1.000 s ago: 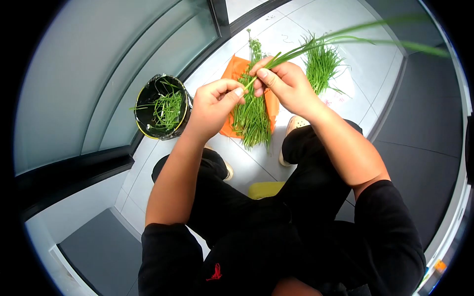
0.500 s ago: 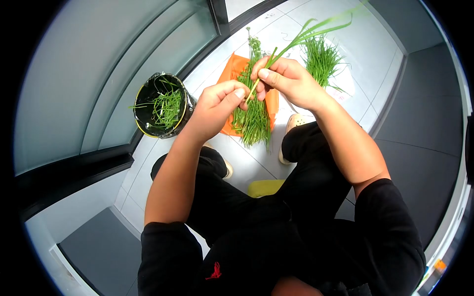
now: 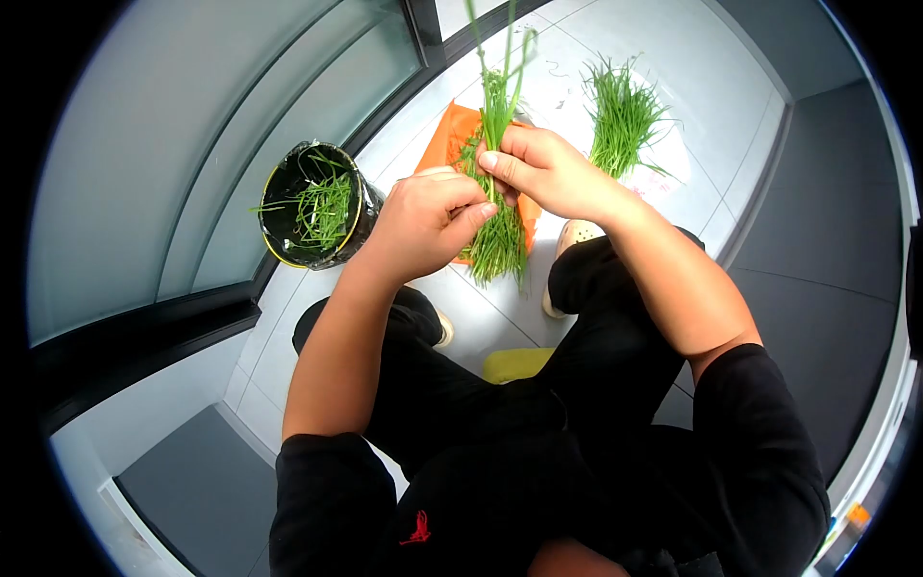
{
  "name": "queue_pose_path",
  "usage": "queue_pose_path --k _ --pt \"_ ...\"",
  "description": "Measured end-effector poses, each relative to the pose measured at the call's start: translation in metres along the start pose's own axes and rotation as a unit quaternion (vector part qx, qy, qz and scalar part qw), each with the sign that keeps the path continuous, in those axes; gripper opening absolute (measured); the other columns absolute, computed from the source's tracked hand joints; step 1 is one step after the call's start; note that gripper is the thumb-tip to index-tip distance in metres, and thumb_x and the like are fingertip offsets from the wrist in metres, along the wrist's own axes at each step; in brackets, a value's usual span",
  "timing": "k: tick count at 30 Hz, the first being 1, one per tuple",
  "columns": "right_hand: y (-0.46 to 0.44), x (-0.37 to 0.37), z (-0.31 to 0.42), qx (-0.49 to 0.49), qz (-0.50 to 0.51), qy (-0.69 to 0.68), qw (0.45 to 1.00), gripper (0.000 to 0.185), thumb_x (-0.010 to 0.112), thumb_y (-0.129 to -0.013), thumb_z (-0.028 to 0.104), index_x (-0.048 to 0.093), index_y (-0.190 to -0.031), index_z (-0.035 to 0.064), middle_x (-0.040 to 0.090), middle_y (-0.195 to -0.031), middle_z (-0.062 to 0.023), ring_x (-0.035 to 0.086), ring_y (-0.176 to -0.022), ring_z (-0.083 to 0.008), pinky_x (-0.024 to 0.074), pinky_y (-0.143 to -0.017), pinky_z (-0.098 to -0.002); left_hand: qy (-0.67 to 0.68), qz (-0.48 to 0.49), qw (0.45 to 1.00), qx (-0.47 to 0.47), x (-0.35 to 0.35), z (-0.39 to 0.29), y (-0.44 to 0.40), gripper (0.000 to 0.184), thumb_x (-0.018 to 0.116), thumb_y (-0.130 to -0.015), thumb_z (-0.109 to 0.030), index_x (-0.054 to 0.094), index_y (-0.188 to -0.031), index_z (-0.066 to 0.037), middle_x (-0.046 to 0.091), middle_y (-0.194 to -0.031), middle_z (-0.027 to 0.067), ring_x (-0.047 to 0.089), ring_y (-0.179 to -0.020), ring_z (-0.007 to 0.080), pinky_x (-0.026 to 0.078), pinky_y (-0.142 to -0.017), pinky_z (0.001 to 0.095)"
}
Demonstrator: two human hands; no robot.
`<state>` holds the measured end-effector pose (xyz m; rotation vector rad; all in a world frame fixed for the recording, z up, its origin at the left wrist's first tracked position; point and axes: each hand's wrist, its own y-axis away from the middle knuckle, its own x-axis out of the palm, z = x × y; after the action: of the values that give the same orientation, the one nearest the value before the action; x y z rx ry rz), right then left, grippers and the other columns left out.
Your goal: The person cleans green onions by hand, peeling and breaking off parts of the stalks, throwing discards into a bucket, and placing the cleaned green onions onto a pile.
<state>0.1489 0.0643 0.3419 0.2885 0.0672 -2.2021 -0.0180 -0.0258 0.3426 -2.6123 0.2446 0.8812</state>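
Note:
Between thumb and fingers, my right hand (image 3: 538,168) pinches a few garlic chives (image 3: 498,108), their long green leaves pointing up and away from me. Close beside it, my left hand (image 3: 433,219) is closed, thumb against curled fingers, at the lower stem ends; its exact hold is partly hidden. Below both hands a pile of garlic chives (image 3: 500,252) lies on an orange bag (image 3: 446,139) on the floor. Part of that pile is covered by my hands.
At the left stands a black-lined bucket (image 3: 363,213) with green trimmings (image 3: 325,210) inside. Another bunch of chives (image 3: 623,120) lies on a white sheet (image 3: 671,162) at the right. A glass panel (image 3: 173,125) borders the left side. My shoes (image 3: 567,240) flank the orange bag.
The chives in my right hand have swung from leaning right to pointing nearly straight away. My right hand has moved slightly left and down; my left hand has turned, its knuckles more upward.

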Motion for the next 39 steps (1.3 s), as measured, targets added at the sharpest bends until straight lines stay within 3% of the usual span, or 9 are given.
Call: queue_pose_path --k 10,16,23,27,29,32,34,37,39 --pt "0.005 -0.005 0.009 0.046 0.074 -0.054 0.995 0.024 0.047 -0.091 0.024 0.054 -0.083 0.0021 0.053 -0.066 -0.0011 0.052 -0.056 -0.0086 0.0431 -0.054 -0.0233 0.123 -0.025 0.989 -0.071 0.000 0.001 0.003 0.013 0.057 -0.081 -0.011 0.058 -0.077 0.000 0.051 -0.062 0.0068 0.045 -0.055 0.0133 0.038 -0.051 0.0268" --pt "0.004 -0.004 0.006 0.082 0.096 -0.090 0.988 0.028 0.048 -0.091 0.027 0.053 -0.082 0.0011 0.054 -0.067 -0.0004 0.054 -0.060 -0.0076 0.0447 -0.058 -0.0214 0.125 -0.051 0.982 -0.135 -0.008 0.004 0.003 0.012 0.051 -0.085 -0.007 0.052 -0.075 0.000 0.051 -0.067 0.0021 0.045 -0.062 0.0091 0.038 -0.059 0.0235" --pt "0.003 -0.012 0.002 0.094 0.046 -0.061 0.993 0.026 0.050 -0.090 0.023 0.055 -0.082 -0.0007 0.058 -0.068 -0.0026 0.057 -0.060 -0.0091 0.0478 -0.057 -0.0230 0.004 -0.207 0.960 -0.190 -0.055 0.046 0.015 0.030 0.049 -0.086 -0.016 0.041 -0.061 -0.001 0.032 -0.054 -0.0001 0.030 -0.052 0.0071 0.028 -0.046 0.0267" --pt "0.004 -0.016 -0.002 0.093 0.029 -0.084 0.992 0.026 0.049 -0.090 0.024 0.054 -0.082 -0.0001 0.054 -0.067 -0.0022 0.054 -0.057 -0.0095 0.0455 -0.055 -0.0224 -0.126 -0.081 0.923 -0.355 -0.113 0.141 0.052 0.035 0.050 -0.086 -0.024 0.048 -0.062 0.001 0.043 -0.053 0.0053 0.041 -0.051 0.0133 0.035 -0.050 0.0322" --pt "0.003 -0.015 -0.001 0.086 0.032 -0.102 0.991 0.026 0.049 -0.090 0.024 0.052 -0.079 0.0003 0.054 -0.067 -0.0020 0.054 -0.057 -0.0093 0.0448 -0.055 -0.0222 -0.231 0.054 0.907 -0.347 -0.118 0.186 0.090 0.028 0.058 -0.080 -0.029 0.063 -0.085 -0.002 0.063 -0.078 0.0143 0.061 -0.077 0.0289 0.046 -0.069 0.0384" --pt "0.001 -0.017 -0.002 0.102 0.029 -0.091 0.990 0.027 0.050 -0.090 0.025 0.052 -0.079 0.0006 0.054 -0.066 -0.0016 0.053 -0.057 -0.0091 0.0446 -0.054 -0.0222 -0.362 0.119 0.855 -0.351 -0.110 0.220 0.131 0.038 0.060 -0.077 -0.029 0.056 -0.108 -0.008 0.061 -0.097 0.0142 0.059 -0.093 0.0275 0.046 -0.079 0.0388" --pt "-0.002 -0.022 -0.002 0.096 0.027 -0.080 0.992 0.027 0.051 -0.089 0.025 0.052 -0.078 0.0008 0.054 -0.066 -0.0017 0.053 -0.057 -0.0090 0.0445 -0.054 -0.0222 -0.355 0.254 0.693 -0.574 -0.108 0.196 0.101 0.050 0.057 -0.078 -0.023 0.040 -0.124 -0.014 0.054 -0.113 0.0155 0.054 -0.105 0.0281 0.045 -0.085 0.0390" --pt "-0.003 -0.053 -0.004 0.088 0.001 0.017 0.996 0.028 0.055 -0.087 0.028 0.055 -0.077 0.0020 0.055 -0.065 -0.0011 0.052 -0.056 -0.0081 0.0434 -0.053 -0.0221 -0.428 0.150 0.784 -0.424 -0.096 0.218 0.115 0.038 0.054 -0.079 -0.023 0.050 -0.116 -0.012 0.056 -0.110 0.0151 0.056 -0.101 0.0293 0.046 -0.084 0.0395" --pt "-0.003 -0.090 -0.008 0.073 -0.042 0.071 0.994 0.027 0.057 -0.085 0.030 0.057 -0.078 0.0041 0.055 -0.065 -0.0001 0.053 -0.059 -0.0070 0.0431 -0.055 -0.0218 -0.423 0.064 0.844 -0.324 -0.087 0.224 0.099 0.023 0.051 -0.081 -0.025 0.061 -0.095 -0.009 0.062 -0.093 0.0152 0.058 -0.093 0.0308 0.046 -0.079 0.0407"
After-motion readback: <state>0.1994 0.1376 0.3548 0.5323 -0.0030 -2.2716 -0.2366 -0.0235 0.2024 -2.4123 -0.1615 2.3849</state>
